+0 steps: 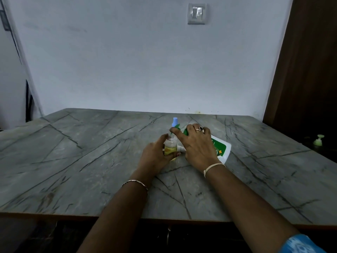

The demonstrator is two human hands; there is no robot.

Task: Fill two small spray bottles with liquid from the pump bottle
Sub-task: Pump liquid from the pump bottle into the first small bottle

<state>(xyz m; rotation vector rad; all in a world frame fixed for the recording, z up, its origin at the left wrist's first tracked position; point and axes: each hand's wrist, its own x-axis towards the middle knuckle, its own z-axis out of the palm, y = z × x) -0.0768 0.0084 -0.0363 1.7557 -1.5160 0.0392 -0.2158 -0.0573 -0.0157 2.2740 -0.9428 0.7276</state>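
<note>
My left hand (pixel 156 154) grips a small clear spray bottle (pixel 170 146) with a yellow label, standing upright on the marble-pattern table (pixel 91 161). Its neck looks uncapped. My right hand (pixel 197 145) rests on top of the white pump bottle (pixel 221 149) with a green label, fingers curled over its green pump head (pixel 185 132), whose nozzle points at the small bottle's mouth. Behind them stands a second small bottle; only its light blue spray cap (pixel 174 122) shows. A small white part (pixel 181 148) lies on the table between my hands.
A small green pump top (pixel 318 140) sits in the dark area off the table's right edge. A wall runs along the table's far side, and a dark wooden panel (pixel 306 70) stands at the right. The table's front edge is near my forearms.
</note>
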